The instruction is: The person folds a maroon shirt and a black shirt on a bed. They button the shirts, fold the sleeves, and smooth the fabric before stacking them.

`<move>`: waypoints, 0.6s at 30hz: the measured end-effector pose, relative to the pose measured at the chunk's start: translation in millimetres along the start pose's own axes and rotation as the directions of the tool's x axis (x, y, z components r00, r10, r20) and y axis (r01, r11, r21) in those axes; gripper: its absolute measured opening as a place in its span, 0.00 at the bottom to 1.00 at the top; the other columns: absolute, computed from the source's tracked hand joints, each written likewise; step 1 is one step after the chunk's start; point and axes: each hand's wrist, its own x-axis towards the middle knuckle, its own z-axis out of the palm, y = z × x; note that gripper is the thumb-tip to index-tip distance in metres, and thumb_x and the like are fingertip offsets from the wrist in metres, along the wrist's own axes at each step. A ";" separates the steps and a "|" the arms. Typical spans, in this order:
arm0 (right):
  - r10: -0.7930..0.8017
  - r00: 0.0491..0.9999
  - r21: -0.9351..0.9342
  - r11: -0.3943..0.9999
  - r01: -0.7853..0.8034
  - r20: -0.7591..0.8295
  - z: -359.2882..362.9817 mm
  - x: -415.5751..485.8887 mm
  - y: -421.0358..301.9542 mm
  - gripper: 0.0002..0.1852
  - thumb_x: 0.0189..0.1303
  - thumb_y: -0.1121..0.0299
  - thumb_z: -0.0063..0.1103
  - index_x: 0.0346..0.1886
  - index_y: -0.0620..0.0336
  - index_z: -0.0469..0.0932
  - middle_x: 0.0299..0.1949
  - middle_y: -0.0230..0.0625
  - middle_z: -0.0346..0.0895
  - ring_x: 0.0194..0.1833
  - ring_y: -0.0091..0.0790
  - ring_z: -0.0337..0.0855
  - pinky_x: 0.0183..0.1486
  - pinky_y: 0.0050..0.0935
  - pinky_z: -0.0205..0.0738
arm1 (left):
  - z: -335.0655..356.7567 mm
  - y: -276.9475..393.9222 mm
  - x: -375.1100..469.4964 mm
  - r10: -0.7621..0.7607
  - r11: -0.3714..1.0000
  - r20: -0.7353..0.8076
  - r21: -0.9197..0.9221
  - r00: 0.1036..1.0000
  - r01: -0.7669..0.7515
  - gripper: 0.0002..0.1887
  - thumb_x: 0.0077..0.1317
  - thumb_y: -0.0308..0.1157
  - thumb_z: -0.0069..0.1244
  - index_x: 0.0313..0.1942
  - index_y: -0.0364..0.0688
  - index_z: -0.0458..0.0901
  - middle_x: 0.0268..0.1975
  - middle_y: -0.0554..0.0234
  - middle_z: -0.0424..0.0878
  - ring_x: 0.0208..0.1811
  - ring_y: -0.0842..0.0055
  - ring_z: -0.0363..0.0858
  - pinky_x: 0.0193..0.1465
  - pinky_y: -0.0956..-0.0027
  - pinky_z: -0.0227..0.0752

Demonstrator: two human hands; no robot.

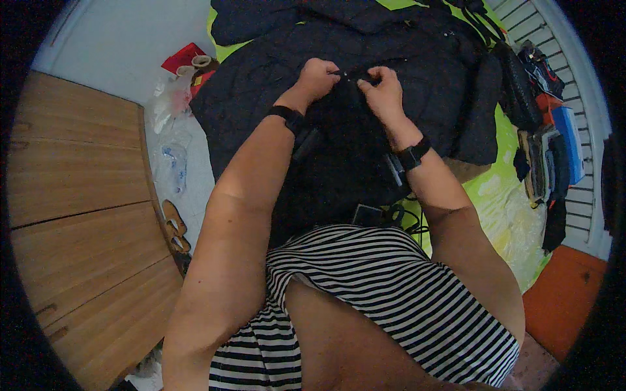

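A large black garment, perhaps a jacket, is spread out before me in the head view. My left hand pinches a thin dark piece of it between thumb and fingers. Just to its right, my right hand grips another dark piece of the same cloth. Small shiny bits show in the short gap between the two hands, too small to identify. The fingertips partly hide what they hold. A black band with a small device sits on each wrist.
Under the garment lies a green patterned sheet. Folded clothes and a blue box line the white railing at right. Dark cables lie close to my body. A wooden cabinet, plastic bags and slippers are at left.
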 end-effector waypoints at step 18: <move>0.325 0.805 0.250 0.834 -0.491 0.496 -17.1 4.9 11.8 0.12 0.60 0.64 0.62 0.37 0.64 0.76 0.27 0.38 0.80 0.26 0.35 0.81 0.29 0.35 0.79 | 1.4 3.2 -1.4 0.154 0.975 -0.087 0.173 0.984 -0.138 0.11 0.54 0.33 0.57 0.38 0.39 0.84 0.35 0.47 0.84 0.37 0.56 0.82 0.42 0.60 0.75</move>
